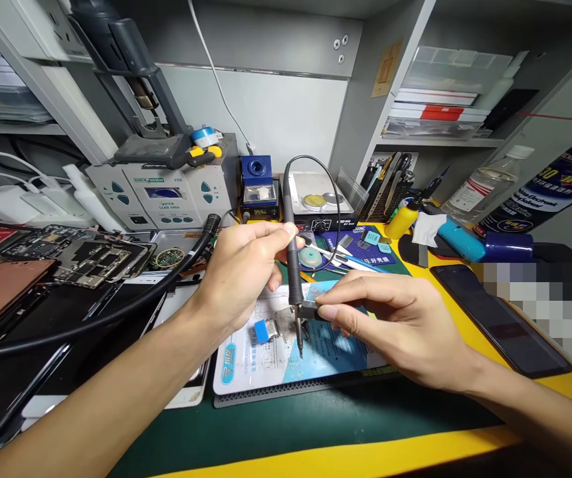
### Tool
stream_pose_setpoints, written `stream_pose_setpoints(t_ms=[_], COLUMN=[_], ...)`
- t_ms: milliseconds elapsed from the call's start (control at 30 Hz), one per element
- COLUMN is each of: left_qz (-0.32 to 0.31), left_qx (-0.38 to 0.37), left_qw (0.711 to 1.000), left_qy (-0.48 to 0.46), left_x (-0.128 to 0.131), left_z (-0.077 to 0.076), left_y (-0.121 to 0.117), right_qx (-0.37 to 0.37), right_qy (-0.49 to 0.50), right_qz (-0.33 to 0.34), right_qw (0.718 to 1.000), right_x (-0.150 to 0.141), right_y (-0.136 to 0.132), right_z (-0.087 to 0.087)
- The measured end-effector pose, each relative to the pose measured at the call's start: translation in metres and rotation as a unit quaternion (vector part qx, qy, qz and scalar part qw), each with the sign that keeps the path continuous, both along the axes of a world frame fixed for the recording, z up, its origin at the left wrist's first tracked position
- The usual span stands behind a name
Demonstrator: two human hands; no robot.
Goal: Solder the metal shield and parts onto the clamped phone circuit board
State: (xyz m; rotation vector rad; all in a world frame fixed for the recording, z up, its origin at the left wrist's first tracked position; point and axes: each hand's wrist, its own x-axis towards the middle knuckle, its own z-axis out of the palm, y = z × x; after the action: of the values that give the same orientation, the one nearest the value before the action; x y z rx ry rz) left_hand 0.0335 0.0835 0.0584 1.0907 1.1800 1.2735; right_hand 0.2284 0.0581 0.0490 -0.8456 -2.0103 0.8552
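My left hand [240, 269] is closed round the upper part of a soldering iron [294, 282], which hangs nearly upright with its bare tip pointing down. My right hand [395, 315] pinches a small dark grey block [311, 310] between thumb and fingers, against the iron just below its grip. What kind of piece this is I cannot make out. Beneath the iron lies a white and blue printed mat [270, 375]. On that mat sits a small metal part with a blue tab [262, 331], partly hidden behind the iron.
A hot air station [166, 192] stands at the back left, its black hose [166, 292] crossing the left side. Circuit boards [96, 265] and phone parts lie there. Behind are a soldering station [256, 189] and tools. Bottles [485, 179] and a dark phone [499, 318] are to the right.
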Motion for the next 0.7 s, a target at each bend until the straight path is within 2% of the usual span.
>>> stream_pose_setpoints(t_ms=[200,400,567,700], left_qz=[0.001,0.007,0.008,0.008], left_qx=[-0.001,0.004,0.001,-0.005], left_qw=[1.0,1.0,1.0,1.0], left_qy=[0.005,0.009,0.003,-0.005], left_x=[-0.0004,-0.0001,-0.0004,-0.0008], left_z=[-0.0012,-0.0043,-0.0029,-0.0011], left_y=[-0.0001,0.0014,0.0013,0.0], right_qx=[0.014,-0.033,-0.043,-0.019], right_qy=[-0.006,-0.04,-0.008,-0.011], right_qz=[0.011,0.056,0.005,0.023], right_qw=[1.0,0.997,0.999,1.0], right_x=[-0.0025,0.0003,0.0,-0.0009], right_y=[-0.0012,-0.0022,0.0,0.0], right_z=[-0.0002,0.0027,0.0024,0.0003])
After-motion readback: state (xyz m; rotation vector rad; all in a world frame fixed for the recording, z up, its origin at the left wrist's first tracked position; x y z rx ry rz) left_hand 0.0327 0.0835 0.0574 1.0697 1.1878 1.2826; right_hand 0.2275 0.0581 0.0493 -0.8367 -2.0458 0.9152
